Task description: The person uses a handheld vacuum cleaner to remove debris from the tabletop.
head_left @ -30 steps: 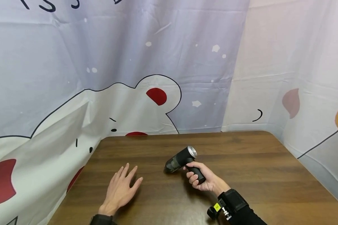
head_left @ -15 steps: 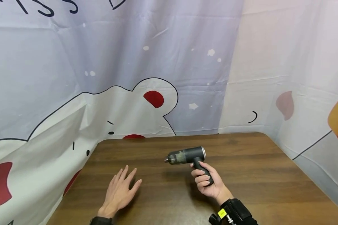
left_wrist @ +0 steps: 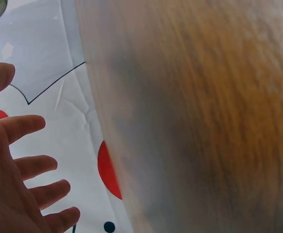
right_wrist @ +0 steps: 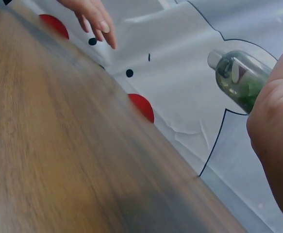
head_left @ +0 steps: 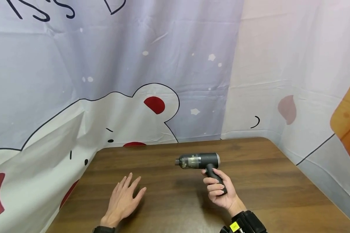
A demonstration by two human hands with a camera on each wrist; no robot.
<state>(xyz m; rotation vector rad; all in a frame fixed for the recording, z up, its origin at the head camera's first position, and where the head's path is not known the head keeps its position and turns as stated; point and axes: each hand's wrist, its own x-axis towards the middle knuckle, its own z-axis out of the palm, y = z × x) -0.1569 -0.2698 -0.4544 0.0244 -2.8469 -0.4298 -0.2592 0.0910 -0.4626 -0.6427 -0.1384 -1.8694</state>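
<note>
In the head view my right hand point(head_left: 223, 191) grips the handle of a small black handheld vacuum point(head_left: 207, 160), fingers wrapped round it. The body lies about level above the table, its clear dust cup and narrow nozzle pointing left. The right wrist view shows the clear front end point(right_wrist: 241, 77) beyond the hand, which hides the handle. My left hand point(head_left: 123, 200) is held over the table at left, fingers straight and spread, holding nothing. Its spread fingers point(left_wrist: 37, 167) also show in the left wrist view.
A brown wooden table point(head_left: 163, 207) stretches under both hands. Behind it and along its sides hangs a printed cloth point(head_left: 128, 113) with white cartoon figures, reaching down to the table's edges. A black strap with a yellow label point(head_left: 234, 226) sits on the right wrist.
My right hand has turned the handheld vacuum from a downward tilt to level, nozzle now pointing left, and shifted a little right. The left hand has stayed almost still. The view has shifted slightly.
</note>
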